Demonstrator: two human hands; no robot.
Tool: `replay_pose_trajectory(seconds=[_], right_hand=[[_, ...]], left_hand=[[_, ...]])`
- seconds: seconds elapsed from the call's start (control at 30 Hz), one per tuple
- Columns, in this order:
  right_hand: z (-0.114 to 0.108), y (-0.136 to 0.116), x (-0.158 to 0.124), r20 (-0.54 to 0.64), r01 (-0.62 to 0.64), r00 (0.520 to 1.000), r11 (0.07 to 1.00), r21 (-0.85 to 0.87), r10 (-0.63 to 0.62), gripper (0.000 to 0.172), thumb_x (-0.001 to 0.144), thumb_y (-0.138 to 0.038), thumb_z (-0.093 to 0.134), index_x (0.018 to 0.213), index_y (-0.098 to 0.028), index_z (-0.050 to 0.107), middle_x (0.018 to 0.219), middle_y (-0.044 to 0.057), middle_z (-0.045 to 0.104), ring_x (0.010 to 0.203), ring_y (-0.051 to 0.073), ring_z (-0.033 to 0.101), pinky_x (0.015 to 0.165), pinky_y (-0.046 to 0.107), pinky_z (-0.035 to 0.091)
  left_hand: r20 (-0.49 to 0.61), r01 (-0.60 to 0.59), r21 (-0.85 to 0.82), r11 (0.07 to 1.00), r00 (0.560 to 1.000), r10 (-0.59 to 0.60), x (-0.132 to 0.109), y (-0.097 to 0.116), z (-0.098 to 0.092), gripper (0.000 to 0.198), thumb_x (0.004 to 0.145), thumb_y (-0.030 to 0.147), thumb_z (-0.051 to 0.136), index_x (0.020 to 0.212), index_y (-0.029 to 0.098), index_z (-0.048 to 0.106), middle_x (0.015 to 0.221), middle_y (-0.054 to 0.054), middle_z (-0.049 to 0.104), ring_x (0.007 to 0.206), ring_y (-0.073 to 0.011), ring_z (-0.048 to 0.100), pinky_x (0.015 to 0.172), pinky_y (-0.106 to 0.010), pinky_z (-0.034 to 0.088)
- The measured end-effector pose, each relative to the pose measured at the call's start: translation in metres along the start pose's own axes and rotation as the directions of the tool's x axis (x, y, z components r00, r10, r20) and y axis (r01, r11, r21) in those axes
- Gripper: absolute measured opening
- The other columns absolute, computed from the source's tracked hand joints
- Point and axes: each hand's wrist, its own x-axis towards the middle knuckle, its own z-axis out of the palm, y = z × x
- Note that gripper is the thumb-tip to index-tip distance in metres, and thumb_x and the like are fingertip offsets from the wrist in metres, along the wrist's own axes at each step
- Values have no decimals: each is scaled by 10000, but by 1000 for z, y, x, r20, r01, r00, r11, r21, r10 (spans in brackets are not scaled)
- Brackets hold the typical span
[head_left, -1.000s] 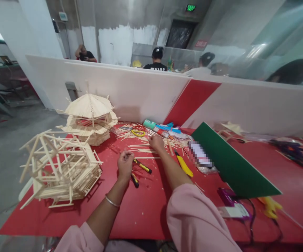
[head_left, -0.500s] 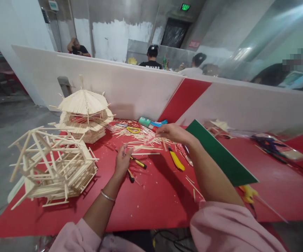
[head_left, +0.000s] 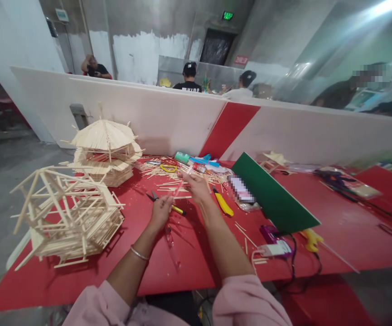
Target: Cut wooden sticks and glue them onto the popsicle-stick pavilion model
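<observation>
My left hand (head_left: pixel 161 212) is closed, its fingers pinched on a thin clear plastic strip (head_left: pixel 178 186). The strip runs up to my right hand (head_left: pixel 196 186), whose thumb and fingers close on its upper part. A similar clear length (head_left: pixel 171 248) shows below my left hand; whether it is the same piece I cannot tell. Behind my left hand lie pliers (head_left: pixel 178 210) with yellow and black handles, partly covered. Thin wooden sticks (head_left: pixel 151 172) are heaped beyond my hands. A yellow utility knife (head_left: pixel 223 203) rests to the right of my right hand.
At left stand an open stick frame (head_left: pixel 76 217) and a roofed stick pavilion (head_left: pixel 105 136). A green board (head_left: pixel 273 194) leans at right, near a phone (head_left: pixel 241 189), a purple power block (head_left: pixel 273 240) and a yellow glue gun (head_left: pixel 312 240). A white partition (head_left: pixel 148 108) edges the red table (head_left: pixel 196 267).
My right hand has moved left and down, closer to my left hand. The view has turned slightly right, bringing the phone and the purple block into sight.
</observation>
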Motion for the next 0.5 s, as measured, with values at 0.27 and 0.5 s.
replay_pose_trajectory(seconds=[0.27,0.5], right_hand=[[24,62,-49,153,-195,974,963,189,167,445,554,-618,856,741,-224,766,628,8,691,599,174,630,566,288,491],[2,33,-36,159,-76,986,975,208,43,542,627,-610,833,1074,-316,753,1180,30,743,1048,238,676,818,343,549]], left_hand=[[-21,47,-82,996,999,-49,-7,0,7,653,604,776,761,561,196,463,429,87,362,400,-46,250,425,-204,159],[-17,21,-8,1000,1000,-21,-1,5,-1,576,591,699,818,656,152,647,475,76,390,441,-49,291,453,-200,201]])
